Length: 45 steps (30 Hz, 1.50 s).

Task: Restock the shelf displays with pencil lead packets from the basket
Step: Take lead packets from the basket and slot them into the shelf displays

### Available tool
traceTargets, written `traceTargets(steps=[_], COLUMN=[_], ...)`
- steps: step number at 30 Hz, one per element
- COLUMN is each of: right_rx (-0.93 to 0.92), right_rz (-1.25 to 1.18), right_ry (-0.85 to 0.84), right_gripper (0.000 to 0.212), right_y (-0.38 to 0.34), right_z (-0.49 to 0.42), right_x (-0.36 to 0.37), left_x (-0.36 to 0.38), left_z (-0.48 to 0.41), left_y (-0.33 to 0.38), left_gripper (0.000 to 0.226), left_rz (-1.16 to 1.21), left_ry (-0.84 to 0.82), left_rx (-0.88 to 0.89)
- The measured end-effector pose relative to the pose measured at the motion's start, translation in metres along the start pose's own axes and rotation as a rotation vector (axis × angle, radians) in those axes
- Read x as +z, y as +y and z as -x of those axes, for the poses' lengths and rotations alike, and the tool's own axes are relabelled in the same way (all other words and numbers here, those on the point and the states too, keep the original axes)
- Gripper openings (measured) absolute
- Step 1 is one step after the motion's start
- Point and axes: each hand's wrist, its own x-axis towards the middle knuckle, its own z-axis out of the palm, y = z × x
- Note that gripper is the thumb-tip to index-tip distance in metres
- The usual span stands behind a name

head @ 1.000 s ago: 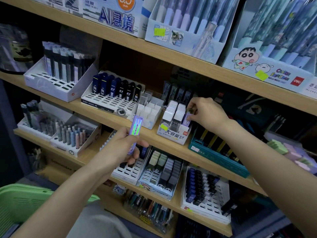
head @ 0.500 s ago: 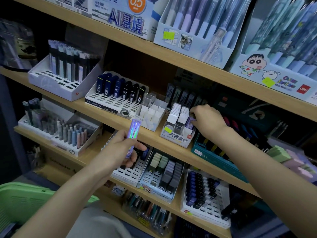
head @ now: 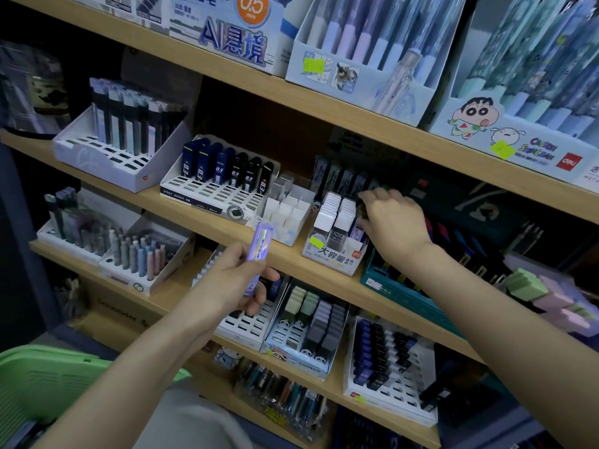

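Observation:
My left hand grips a purple, shiny pencil lead packet upright in front of the middle shelf's edge. My right hand reaches into the right column of a white display box of white-capped lead cases. Its thumb and index finger span purple lead packets standing in that column; the other fingertips are hidden behind the hand. The green basket sits low at the left, under my left forearm, and its contents are out of sight.
Left of the box stand a white divided holder and a tray of blue and black lead cases. A teal crate is to the right. More lead trays fill the shelf below, pen boxes the shelf above.
My right hand has sunk lower into the box's right column and its fingers have spread. My left hand keeps holding its purple packet in about the same spot.

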Motion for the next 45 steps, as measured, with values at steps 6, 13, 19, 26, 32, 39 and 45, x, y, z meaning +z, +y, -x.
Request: traceTargets(steps=[6,13,19,26,32,39,45], right_rx=[-0.106,-0.216,-0.178,-0.106,0.089,0.086,-0.018], right_rz=[-0.706,-1.030,-1.230,-1.243,-1.541,-1.439,-0.982], right_ry=[0.175,-0.160,-0.278,-0.042,0.066,-0.005,0.104], right_gripper=[0.032,0.021,0.007,0.040,0.025,0.015,0.023], right_y=[-0.037,-0.055,-0.056,-0.040,-0.017,0.002,0.020], right_z=[0.046,0.072,0.084,0.088,0.085,0.086,0.082], right_x=[-0.031,-0.030,-0.022,-0.030,-0.035,-0.019,-0.016], left_x=[-0.003,0.001,0.012,0.037,0.056,0.065,0.078], left_z=[0.005,0.003,0.001,0.000,-0.006,-0.016,-0.033], left_y=[0.002,0.007,0.008,0.013,0.012,0.015,0.027], left_gripper=[0.013,0.004,0.018,0.010,0.011,0.005,0.005], left_rz=[-0.176,-0.352,-0.108,-0.276,-0.238,-0.161,-0.518], left_ry=[-0.067,-0.061,0.066,0.039,-0.105,-0.076,-0.088], left_rx=[0.124,0.212,0.252,0.422,0.287,0.317,0.505])
